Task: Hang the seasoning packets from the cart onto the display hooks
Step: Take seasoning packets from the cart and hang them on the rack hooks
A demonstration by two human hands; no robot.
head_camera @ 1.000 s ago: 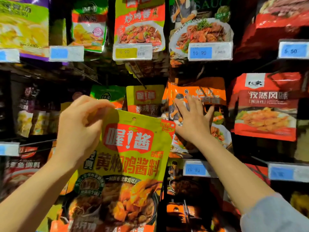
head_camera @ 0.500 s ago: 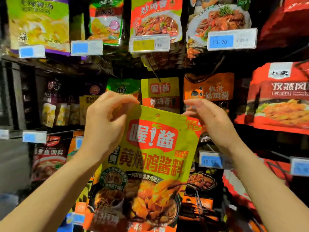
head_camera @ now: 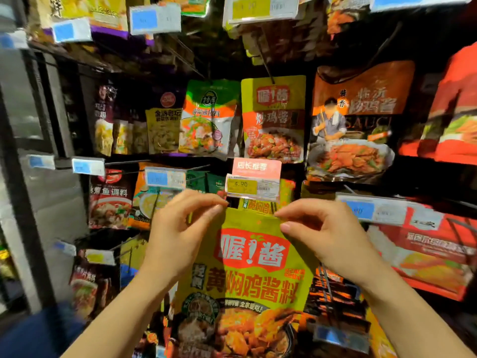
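We pinch the yellow-green packet's (head_camera: 245,267) top corners with left hand (head_camera: 178,228) and right hand (head_camera: 322,233). It sits just below the price tag (head_camera: 251,187), not yet hooked.

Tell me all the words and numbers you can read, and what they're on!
"喔!酱" and "黄焖鸡酱料": yellow-green packet pinched at its top corners by both hands.
"炒鸡酱": yellow hanging packet.
"SAUC": orange packet.
"4.90": yellow price tag.
"店长推荐": pink sign.
Blue price tags: too blurred.
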